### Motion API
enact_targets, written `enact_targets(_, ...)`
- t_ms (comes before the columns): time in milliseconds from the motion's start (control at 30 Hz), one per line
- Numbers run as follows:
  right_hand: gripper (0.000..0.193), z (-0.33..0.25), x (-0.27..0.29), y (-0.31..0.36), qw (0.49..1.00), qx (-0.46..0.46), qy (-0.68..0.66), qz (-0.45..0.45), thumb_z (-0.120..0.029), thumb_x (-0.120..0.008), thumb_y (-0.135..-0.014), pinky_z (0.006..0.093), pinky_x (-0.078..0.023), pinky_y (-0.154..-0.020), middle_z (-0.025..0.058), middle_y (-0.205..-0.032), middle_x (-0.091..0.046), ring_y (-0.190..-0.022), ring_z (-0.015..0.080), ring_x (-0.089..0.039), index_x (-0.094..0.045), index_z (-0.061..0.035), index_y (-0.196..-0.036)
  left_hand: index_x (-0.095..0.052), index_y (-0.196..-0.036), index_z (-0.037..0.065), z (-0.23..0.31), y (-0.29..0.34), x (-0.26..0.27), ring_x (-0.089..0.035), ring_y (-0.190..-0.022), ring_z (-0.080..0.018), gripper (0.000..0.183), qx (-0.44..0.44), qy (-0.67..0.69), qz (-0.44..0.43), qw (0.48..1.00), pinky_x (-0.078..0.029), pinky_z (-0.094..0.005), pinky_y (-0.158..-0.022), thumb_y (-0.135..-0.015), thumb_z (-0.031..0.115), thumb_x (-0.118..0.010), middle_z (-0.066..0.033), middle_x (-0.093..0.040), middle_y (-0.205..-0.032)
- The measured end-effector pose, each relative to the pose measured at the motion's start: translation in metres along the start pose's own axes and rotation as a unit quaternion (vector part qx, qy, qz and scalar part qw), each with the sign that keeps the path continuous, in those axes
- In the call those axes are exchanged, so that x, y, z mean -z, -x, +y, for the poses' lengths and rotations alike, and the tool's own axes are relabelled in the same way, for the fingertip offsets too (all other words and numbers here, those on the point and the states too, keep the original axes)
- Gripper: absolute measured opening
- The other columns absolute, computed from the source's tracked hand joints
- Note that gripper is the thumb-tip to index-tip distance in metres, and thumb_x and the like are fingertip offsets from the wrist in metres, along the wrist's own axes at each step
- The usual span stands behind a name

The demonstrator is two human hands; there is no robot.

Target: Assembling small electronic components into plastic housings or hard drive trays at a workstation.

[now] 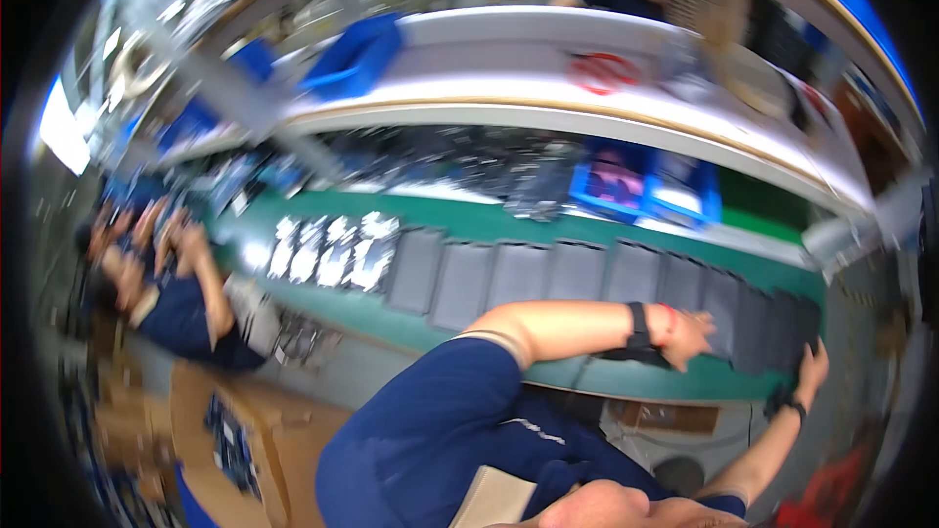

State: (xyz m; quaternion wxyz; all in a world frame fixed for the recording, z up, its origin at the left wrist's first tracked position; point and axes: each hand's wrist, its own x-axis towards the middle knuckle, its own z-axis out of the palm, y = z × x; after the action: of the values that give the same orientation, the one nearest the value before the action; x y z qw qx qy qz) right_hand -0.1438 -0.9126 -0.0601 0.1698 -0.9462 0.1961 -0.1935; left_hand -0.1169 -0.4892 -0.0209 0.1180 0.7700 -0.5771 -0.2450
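A row of flat dark grey rectangular pieces lies along the green bench top, those at the right end overlapping. My left hand reaches across from the left with its fingers stretched out over a grey piece near the right end. It wears a black wrist strap and a red band. At the row's far right end, my right hand touches the edge of the last dark piece, fingers extended along it. A black band circles that wrist too. Motion smears the picture, so finger detail is faint.
Several shiny silver packets lie left of the row. Blue bins stand behind it, under a white shelf holding a blue tray and a red coil. Co-workers sit at left; a carton stands below.
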Motion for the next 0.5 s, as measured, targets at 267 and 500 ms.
enact_targets(267,0.044,0.032,-0.015,-0.009,0.994,-0.05,0.087,-0.037,-0.017,-0.058,-0.085,0.041,-0.039,-0.094,0.0216,-0.121,-0.053,-0.111,0.0363,-0.05,-0.05,-0.004,-0.126,-0.043,-0.133,0.014,0.014,0.198,0.014,-0.009,-0.136,-0.0413,0.067,0.125,0.045,0.197,0.971,-0.015,-0.0558,-0.106,-0.076,0.04,-0.065,-0.0247,-0.019,-0.144)
enact_targets(500,0.044,0.017,-0.005,0.013,0.995,-0.035,0.086,-0.041,-0.009,-0.058,-0.083,0.0402,-0.04,-0.093,0.0229,-0.119,-0.053,-0.109,0.0365,-0.051,-0.049,-0.0005,-0.125,-0.041,-0.134,0.031,0.0,0.31,-0.089,-0.015,-0.135,-0.0403,0.071,0.258,-0.02,0.258,0.931,-0.01,-0.0622,-0.105,-0.071,0.049,-0.068,-0.0184,-0.022,-0.145)
